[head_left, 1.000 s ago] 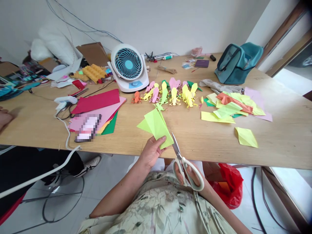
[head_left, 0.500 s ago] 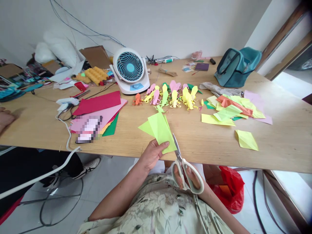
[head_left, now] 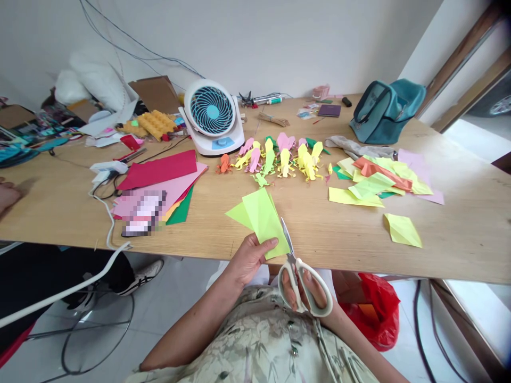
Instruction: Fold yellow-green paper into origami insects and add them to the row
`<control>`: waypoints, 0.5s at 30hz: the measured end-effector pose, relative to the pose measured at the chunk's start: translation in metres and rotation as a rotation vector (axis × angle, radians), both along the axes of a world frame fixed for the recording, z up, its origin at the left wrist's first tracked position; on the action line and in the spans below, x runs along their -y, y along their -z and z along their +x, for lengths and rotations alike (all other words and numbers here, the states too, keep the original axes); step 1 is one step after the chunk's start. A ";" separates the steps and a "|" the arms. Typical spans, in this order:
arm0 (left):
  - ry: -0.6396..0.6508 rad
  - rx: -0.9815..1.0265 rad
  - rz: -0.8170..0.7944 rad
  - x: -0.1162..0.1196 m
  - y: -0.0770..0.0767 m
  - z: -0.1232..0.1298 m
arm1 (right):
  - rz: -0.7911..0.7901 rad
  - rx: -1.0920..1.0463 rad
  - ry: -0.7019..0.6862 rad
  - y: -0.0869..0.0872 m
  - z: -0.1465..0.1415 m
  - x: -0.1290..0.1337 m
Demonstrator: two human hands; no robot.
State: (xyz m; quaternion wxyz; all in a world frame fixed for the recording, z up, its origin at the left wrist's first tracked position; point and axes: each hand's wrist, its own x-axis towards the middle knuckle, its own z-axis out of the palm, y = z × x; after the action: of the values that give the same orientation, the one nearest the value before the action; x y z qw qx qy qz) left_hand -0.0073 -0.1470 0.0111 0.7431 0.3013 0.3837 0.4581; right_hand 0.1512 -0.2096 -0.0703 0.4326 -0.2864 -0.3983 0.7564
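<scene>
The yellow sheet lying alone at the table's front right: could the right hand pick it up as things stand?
Probably not easily: the right hand is gripping the scissors. Nothing seems to lie between it and the yellow sheet, though.

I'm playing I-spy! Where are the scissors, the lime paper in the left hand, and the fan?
Scissors (head_left: 293,259), head view: where the blades cross.
Lime paper (head_left: 263,222), head view: middle of its front face.
Fan (head_left: 213,112), head view: blue hub of its grille.
</scene>
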 end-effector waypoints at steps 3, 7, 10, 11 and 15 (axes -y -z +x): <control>-0.012 -0.005 -0.011 0.001 -0.001 0.000 | 0.000 -0.048 0.002 -0.001 -0.002 0.001; -0.021 0.006 -0.017 0.001 -0.001 0.000 | 0.003 -0.023 0.014 -0.007 -0.004 0.002; 0.002 0.002 -0.001 0.003 0.000 0.000 | 0.011 -0.052 0.034 -0.013 -0.004 0.002; 0.016 -0.004 0.003 0.004 0.000 0.000 | 0.016 -0.063 0.041 -0.015 -0.005 0.002; 0.026 0.001 0.002 0.009 0.000 0.001 | 0.035 -0.071 0.063 -0.022 -0.007 0.001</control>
State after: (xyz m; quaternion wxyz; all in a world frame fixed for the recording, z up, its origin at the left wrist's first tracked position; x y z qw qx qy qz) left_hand -0.0058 -0.1556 0.0107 0.7488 0.3071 0.3789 0.4489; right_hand 0.1445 -0.2104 -0.0484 0.4752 -0.2641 -0.3866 0.7450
